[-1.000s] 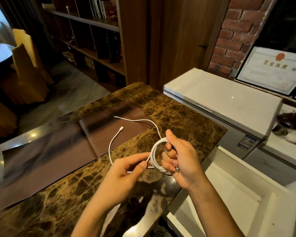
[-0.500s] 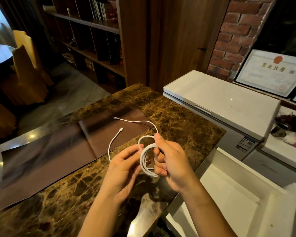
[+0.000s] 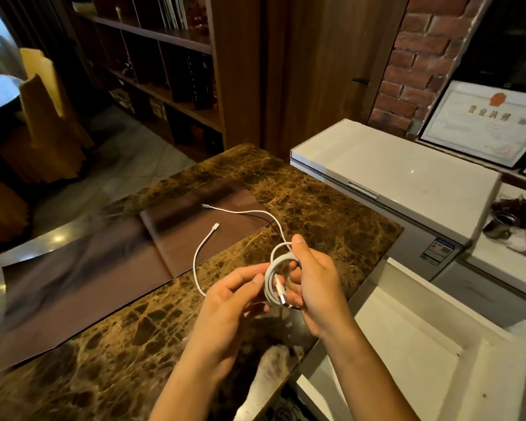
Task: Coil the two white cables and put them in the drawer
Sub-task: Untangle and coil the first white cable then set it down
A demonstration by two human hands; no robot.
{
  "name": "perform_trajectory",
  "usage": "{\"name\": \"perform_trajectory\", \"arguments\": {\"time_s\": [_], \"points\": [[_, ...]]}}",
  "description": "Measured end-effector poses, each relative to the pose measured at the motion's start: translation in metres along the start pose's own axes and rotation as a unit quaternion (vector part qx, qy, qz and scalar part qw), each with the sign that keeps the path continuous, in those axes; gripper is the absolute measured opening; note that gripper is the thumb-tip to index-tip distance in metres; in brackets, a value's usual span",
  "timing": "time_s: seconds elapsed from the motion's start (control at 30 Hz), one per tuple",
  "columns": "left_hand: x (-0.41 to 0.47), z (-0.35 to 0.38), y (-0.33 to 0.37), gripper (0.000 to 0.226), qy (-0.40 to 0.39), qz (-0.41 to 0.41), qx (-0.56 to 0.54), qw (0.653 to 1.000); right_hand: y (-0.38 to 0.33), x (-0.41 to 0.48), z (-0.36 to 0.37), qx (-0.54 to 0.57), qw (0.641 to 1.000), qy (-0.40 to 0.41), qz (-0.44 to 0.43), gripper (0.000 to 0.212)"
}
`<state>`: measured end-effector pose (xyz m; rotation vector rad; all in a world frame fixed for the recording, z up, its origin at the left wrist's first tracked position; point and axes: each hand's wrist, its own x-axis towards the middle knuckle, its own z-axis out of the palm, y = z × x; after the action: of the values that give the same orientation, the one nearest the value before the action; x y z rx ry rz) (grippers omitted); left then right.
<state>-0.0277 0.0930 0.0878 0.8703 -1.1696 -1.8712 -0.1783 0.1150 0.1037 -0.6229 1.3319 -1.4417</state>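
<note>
A white cable coil [image 3: 270,276] is held above the marble counter [image 3: 316,208]. My right hand [image 3: 316,287] grips the coil's right side, thumb on top, with a USB plug [image 3: 281,296] lying across its fingers. My left hand [image 3: 234,305] pinches the coil's left edge. Two loose white tails run away from the coil. One tail [image 3: 198,259] curves left to a connector on the brown mat [image 3: 104,268]. The other tail [image 3: 243,211] arcs up to a plug farther back. The white drawer [image 3: 392,360] stands open at lower right.
A white chest freezer [image 3: 392,171] stands behind the drawer, with a framed certificate [image 3: 480,123] against the brick wall. Cluttered items [image 3: 513,220] sit on a white ledge at right. Bookshelves line the back, and the counter's edge drops off near my right forearm.
Another loop went onto the coil, and both hands drifted slightly left. The slack in front of my left hand is gone and the USB plug now lies inside the coil.
</note>
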Motion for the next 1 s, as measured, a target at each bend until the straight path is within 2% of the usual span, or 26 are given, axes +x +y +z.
{"name": "perform_trajectory", "arguments": {"time_s": [0.1, 0.17, 0.23, 0.33, 0.4, 0.43, 0.6, 0.67, 0.73, 0.8, 0.93, 1.0], "points": [[-0.006, -0.005, -0.003, 0.064, -0.055, 0.092, 0.067, 0.992, 0.001, 0.002, 0.0, 0.016, 0.999, 0.03, -0.002, 0.043], [-0.006, -0.005, -0.006, 0.078, -0.041, 0.163, 0.179, 0.969, 0.003, 0.003, 0.002, 0.019, 0.999, 0.04, -0.001, 0.044], [-0.004, -0.002, -0.01, 0.069, 0.018, 0.241, 0.295, 0.925, 0.004, 0.004, 0.004, 0.02, 0.999, 0.037, -0.001, 0.045], [0.001, -0.001, -0.013, 0.045, 0.098, 0.354, 0.398, 0.841, 0.008, 0.003, 0.009, 0.039, 0.999, 0.023, 0.011, 0.044], [0.005, -0.003, -0.017, 0.037, 0.135, 0.412, 0.432, 0.791, 0.009, 0.003, 0.01, 0.055, 0.998, 0.019, 0.024, 0.042], [0.006, -0.003, -0.019, 0.035, 0.154, 0.423, 0.424, 0.786, 0.009, 0.003, 0.011, 0.064, 0.997, 0.017, 0.029, 0.042], [0.007, 0.0, -0.013, 0.012, 0.208, 0.347, 0.262, 0.876, 0.009, 0.011, 0.012, 0.089, 0.995, 0.004, 0.041, 0.04], [0.009, -0.005, -0.008, 0.03, 0.244, 0.308, 0.187, 0.901, 0.008, 0.013, 0.009, 0.075, 0.997, -0.006, 0.036, 0.041], [0.012, -0.014, -0.002, 0.039, 0.281, 0.281, 0.123, 0.909, 0.009, 0.014, 0.006, 0.054, 0.998, -0.024, 0.028, 0.042], [0.013, -0.018, 0.002, 0.035, 0.298, 0.262, 0.096, 0.913, 0.011, 0.013, 0.003, 0.028, 0.999, -0.038, 0.026, 0.044], [0.018, -0.015, -0.002, 0.036, 0.3, 0.21, -0.01, 0.931, 0.016, 0.014, 0.005, 0.03, 0.998, -0.044, 0.041, 0.043], [0.02, -0.011, -0.007, 0.042, 0.29, 0.165, -0.018, 0.942, 0.017, 0.013, 0.007, 0.035, 0.997, -0.045, 0.046, 0.042]]}}
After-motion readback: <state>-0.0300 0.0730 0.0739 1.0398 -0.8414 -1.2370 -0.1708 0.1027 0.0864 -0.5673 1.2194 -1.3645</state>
